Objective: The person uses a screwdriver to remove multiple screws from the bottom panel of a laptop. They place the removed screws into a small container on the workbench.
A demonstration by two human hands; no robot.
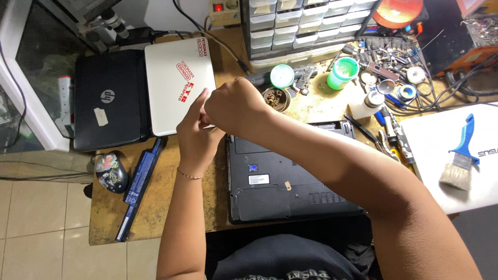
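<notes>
- Left hand (194,137): raised over the counter (155,207), fingers up, thumb and forefinger pinched toward the right hand; a thin bracelet sits on the wrist. What the grip holds is hidden, so whether it closes on anything cannot be told.
- Right hand (236,106): curled into a loose fist, touching the left hand's fingertips; its grip faces away and its content cannot be told.
- Black laptop (280,181): lies upside down, base up, directly below and just behind both hands; the hands hover above its upper left corner.
- White laptop (176,88): closed, with red stickers, just left of the hands, partly behind the left fingers.
- Second black laptop (109,98): closed, beside the white one, farther left.
- Battery pack (139,189): long and black, left of the left forearm.
- Computer mouse (110,172): patterned, near the counter's left edge.
- Green cup (343,72): right of the hands, among loose tools.
- Blue-handled brush (460,155): resting on a white laptop lid (446,181) at far right.
- Drawer cabinet (306,26): at the counter's back.
</notes>
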